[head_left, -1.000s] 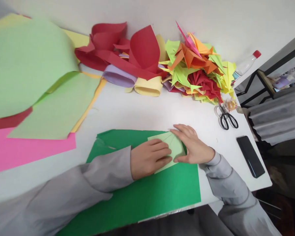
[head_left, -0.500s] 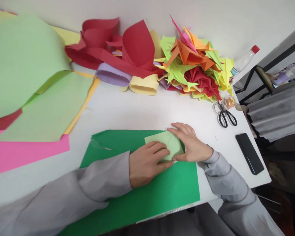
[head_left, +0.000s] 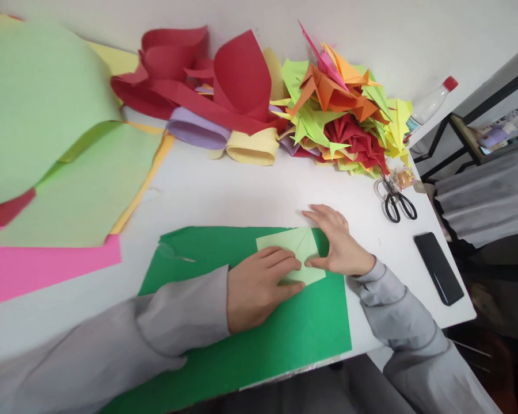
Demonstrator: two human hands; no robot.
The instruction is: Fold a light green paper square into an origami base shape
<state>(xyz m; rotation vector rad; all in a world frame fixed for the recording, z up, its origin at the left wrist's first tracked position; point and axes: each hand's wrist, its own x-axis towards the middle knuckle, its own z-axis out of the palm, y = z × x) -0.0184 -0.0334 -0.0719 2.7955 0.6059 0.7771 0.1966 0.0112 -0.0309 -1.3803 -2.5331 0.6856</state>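
A small pale green sheet of folding paper [head_left: 307, 251] lies on a large green sheet [head_left: 315, 322], with a crease running down from its upper edge. My left hand [head_left: 263, 284] rests on its left part, fingers flat and together, thumb a little apart at the lower edge. My right hand [head_left: 334, 244] is at the right side of the paper, fingers and thumb spread apart with nothing held between them. Its thumb tip is over or on the paper's right part; whether it touches cannot be made out. The paper's lower left is hidden under my left hand.
Large pale green sheets [head_left: 95, 190] and a pink sheet [head_left: 52, 264] lie at left. Behind are curled red paper [head_left: 242, 80] and a pile of folded paper pieces [head_left: 319, 123]. Black-handled scissors [head_left: 395, 201], a phone [head_left: 438, 268] and a bottle [head_left: 431, 103] are at right.
My right hand has lifted slightly and its thumb has moved up from the paper's lower edge, uncovering the lower right corner. The left hand stays nearly in place.
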